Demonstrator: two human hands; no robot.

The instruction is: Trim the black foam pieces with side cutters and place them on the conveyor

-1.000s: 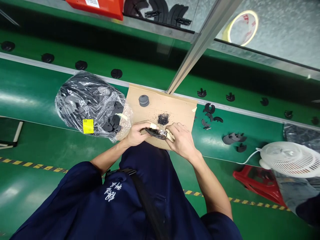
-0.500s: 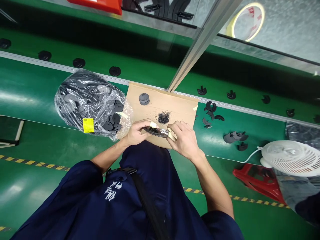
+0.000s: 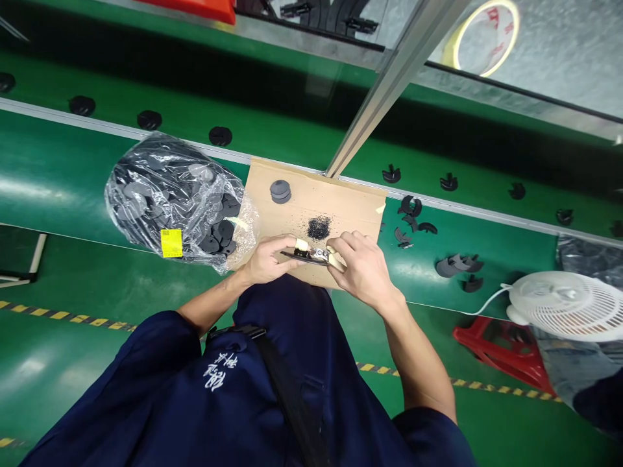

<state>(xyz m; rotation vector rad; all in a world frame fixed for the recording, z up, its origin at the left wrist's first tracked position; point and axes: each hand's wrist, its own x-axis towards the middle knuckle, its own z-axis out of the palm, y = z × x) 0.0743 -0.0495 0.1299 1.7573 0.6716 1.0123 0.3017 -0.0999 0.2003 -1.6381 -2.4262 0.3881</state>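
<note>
My left hand (image 3: 267, 261) is closed on the edge of a thin black disc-like part (image 3: 311, 259), tilted nearly edge-on over the cardboard's near edge. A pale wrap covers a fingertip of that hand. In my closed right hand (image 3: 363, 267) is a small silver metal tool (image 3: 321, 253), its head against the black part; it looks like small nippers, though the fingers hide most of it. Pale covering shows on my right fingertips too. Just beyond both hands, a heap of black crumbs (image 3: 318, 227) lies on the cardboard sheet (image 3: 263, 224).
A clear plastic bag (image 3: 170, 194) of dark discs lies left, and a small disc stack (image 3: 280, 191) sits on the cardboard. Curved black pieces (image 3: 411, 206) and a white fan (image 3: 559, 301) are right. A metal post (image 3: 370, 97) rises behind; black parts (image 3: 220, 135) line the belt.
The black part has tilted flatter to my view, and my right hand has turned slightly with the tool. The parts on the belt have shifted slightly left in view.
</note>
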